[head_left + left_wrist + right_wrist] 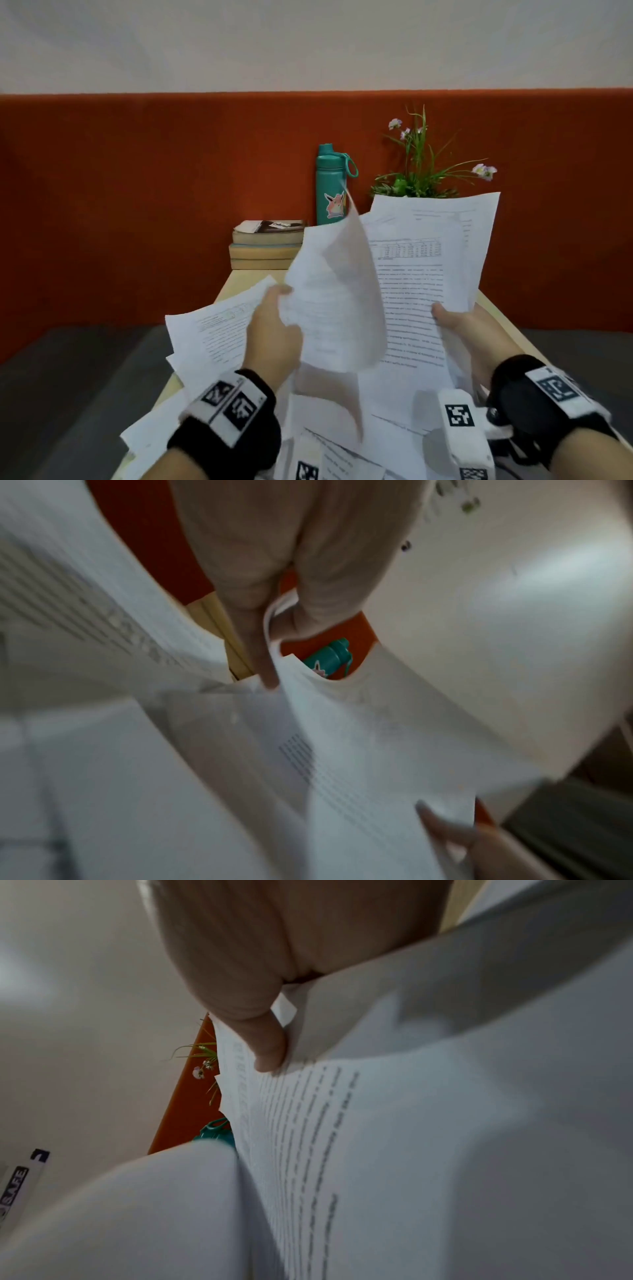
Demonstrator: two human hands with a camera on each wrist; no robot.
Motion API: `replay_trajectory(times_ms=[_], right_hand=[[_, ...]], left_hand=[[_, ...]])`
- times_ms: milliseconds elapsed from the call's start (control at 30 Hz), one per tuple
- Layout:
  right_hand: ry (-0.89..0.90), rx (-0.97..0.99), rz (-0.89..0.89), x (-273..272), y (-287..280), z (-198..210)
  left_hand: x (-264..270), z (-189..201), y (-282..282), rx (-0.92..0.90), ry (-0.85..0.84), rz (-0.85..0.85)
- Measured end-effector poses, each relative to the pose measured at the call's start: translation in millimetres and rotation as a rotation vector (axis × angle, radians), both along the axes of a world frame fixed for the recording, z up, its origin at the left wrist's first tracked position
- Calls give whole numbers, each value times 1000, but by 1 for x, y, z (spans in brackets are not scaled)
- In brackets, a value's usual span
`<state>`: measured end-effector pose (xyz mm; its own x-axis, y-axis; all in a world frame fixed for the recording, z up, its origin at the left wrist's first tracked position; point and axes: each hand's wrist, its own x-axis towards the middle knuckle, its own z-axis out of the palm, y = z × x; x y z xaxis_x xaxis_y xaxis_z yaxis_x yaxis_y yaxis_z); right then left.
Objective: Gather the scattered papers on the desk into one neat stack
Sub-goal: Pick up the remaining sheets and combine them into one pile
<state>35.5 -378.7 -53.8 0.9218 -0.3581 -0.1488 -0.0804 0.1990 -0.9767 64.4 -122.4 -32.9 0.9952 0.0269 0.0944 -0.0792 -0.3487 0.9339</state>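
My left hand (pixel 274 329) pinches a single curled sheet (pixel 335 301) lifted above the desk; the left wrist view shows the thumb and finger (pixel 263 653) gripping that sheet's edge (pixel 342 737). My right hand (pixel 462 332) holds a bundle of printed papers (pixel 424 274) upright, thumb on its front, as the thumb (pixel 263 1042) presses the printed page (pixel 342 1150) in the right wrist view. More loose sheets (pixel 212 332) lie scattered on the wooden desk (pixel 236 281) under and beside both hands.
A teal bottle (pixel 330 185), a stack of books (pixel 267 245) and a flowering plant (pixel 421 164) stand at the desk's far end against an orange partition (pixel 137 205). Dark floor (pixel 68 394) lies on both sides of the narrow desk.
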Motion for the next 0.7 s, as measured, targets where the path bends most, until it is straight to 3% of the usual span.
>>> replay_trajectory(times_ms=[100,200,333,433,500,633,700], right_hand=[[-8,-83,26,-4,5,5],[16,-126,43,-6,8,6],[40,-109,42,-9,8,7],[37,-71,55,-8,7,5],[11,-71,57,-10,11,8],[-30,-36,-2,-11,14,17],[-18,-41,-3,-11,10,21]], left_hand=[[-4,-10,-7,354,109,-215],[2,-7,-5,627,256,-302],[25,7,-1,557,459,-265],[40,3,-3,585,456,-191],[39,-1,-7,439,426,-203],[38,-1,-11,-155,327,-223],[44,0,-15,-331,269,-155]])
